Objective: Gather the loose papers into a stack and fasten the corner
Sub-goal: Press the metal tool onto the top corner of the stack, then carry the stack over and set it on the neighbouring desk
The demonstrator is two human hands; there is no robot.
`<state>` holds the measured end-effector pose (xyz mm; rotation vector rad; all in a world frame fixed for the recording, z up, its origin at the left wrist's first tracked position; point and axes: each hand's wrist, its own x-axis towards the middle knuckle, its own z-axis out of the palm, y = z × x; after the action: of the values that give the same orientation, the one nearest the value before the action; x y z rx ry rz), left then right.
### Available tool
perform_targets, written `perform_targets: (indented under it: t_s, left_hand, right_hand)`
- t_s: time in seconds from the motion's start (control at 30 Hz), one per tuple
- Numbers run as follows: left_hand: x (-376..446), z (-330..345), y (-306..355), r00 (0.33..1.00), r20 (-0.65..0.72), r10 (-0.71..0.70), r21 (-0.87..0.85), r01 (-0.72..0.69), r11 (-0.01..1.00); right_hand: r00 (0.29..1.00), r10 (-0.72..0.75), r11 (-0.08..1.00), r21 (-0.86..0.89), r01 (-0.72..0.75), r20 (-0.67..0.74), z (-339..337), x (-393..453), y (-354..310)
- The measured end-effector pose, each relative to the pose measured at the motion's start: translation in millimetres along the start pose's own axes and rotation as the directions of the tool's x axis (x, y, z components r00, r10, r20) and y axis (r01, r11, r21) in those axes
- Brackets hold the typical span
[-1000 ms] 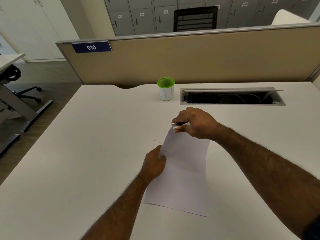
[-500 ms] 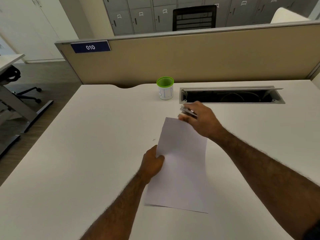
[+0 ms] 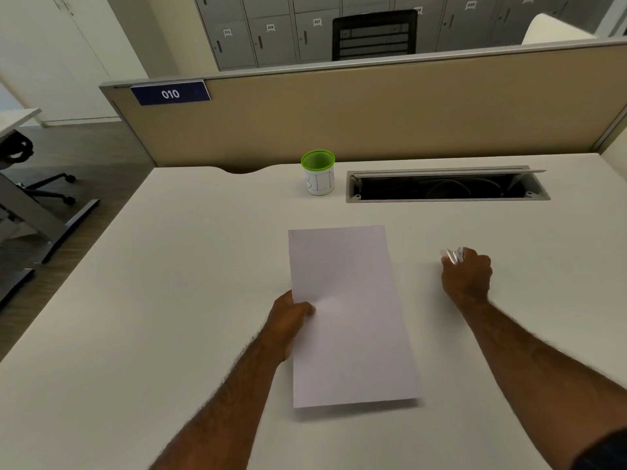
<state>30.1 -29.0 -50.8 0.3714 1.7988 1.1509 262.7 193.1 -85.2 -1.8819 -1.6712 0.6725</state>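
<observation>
Stacked white paper sheets (image 3: 349, 313) lie lengthwise at the middle of the white desk (image 3: 169, 300). I see my left hand (image 3: 290, 320) pinching their left edge, thumb on top. Well apart to the right, my right hand (image 3: 470, 278) is closed around a small silvery stapler (image 3: 453, 256). A green-rimmed white cup (image 3: 318, 173) stands beyond.

a white desk (image 3: 190, 300) carries a green-rimmed cup (image 3: 318, 172) near its far edge, an open cable tray (image 3: 447, 184) just beside it, and a paper stack (image 3: 349, 313) nearer the middle.
</observation>
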Motion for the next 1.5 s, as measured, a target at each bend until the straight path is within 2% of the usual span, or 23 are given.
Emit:
perform_targets:
  t_s: [0.27, 0.57, 0.67, 0.77, 0.83, 0.93, 0.97, 1.03, 1.13, 1.17, 1.3, 1.4, 1.5]
  left_hand:
    - [4, 1, 2, 0.999, 0.007, -0.048, -0.108, 0.049, 0.993]
    - [-3, -1, 9, 0.999, -0.02, -0.04, -0.098, 0.038, 0.994]
    - [-5, -1, 10, 0.999, -0.022, -0.034, -0.093, 0.031, 0.995]
    - [-5, -1, 11, 0.999, -0.032, -0.02, -0.089, 0.017, 0.996]
    - [-6, -1, 13, 0.999, -0.036, -0.013, -0.092, 0.009, 0.996]
    - [-9, 1, 19, 0.999, -0.043, 0.002, -0.101, -0.007, 0.995]
    - [-11, 2, 22, 0.999, -0.048, 0.012, -0.111, -0.018, 0.994]
    - [-17, 7, 29, 0.998, -0.054, 0.044, -0.15, -0.052, 0.987]
    - [-32, 17, 47, 0.987, -0.047, 0.157, -0.153, -0.162, 0.975]
    - [-38, 20, 54, 0.976, -0.044, 0.214, -0.133, -0.219, 0.967]
    - [-57, 30, 78, 0.906, -0.04, 0.422, 0.031, -0.421, 0.907]
    - [-68, 40, 92, 0.868, -0.093, 0.487, 0.173, -0.468, 0.867]
    - [-77, 50, 99, 0.766, -0.121, 0.631, 0.332, -0.568, 0.753]
  right_hand:
    - [1.0, 0.009, 0.991, -0.135, -0.008, 0.004, 1, -6, 14]
    - [1.0, 0.021, 0.982, -0.185, -0.019, 0.011, 3, -5, 15]
    - [0.996, 0.002, 0.98, -0.2, -0.02, -0.086, -3, -10, 9]
    - [0.971, -0.11, 0.988, -0.129, 0.084, -0.214, -5, -18, -7]
    - [0.942, -0.214, 0.977, -0.04, 0.211, -0.259, -3, -26, -20]
    - [0.868, -0.399, 0.895, 0.08, 0.439, -0.295, -7, -46, -48]
    - [0.845, -0.456, 0.852, 0.137, 0.505, -0.279, -9, -56, -60]
    - [0.833, -0.532, 0.789, 0.266, 0.554, -0.153, -17, -78, -83]
    - [0.825, -0.544, 0.814, 0.336, 0.475, 0.152, -28, -107, -114]
    - [0.814, -0.542, 0.82, 0.343, 0.458, 0.21, -32, -115, -123]
    - [0.783, -0.547, 0.824, 0.355, 0.441, 0.297, -50, -137, -153]
    - [0.748, -0.544, 0.818, 0.439, 0.372, 0.38, -59, -143, -165]
    - [0.732, -0.532, 0.788, 0.566, 0.243, 0.426, -62, -144, -169]
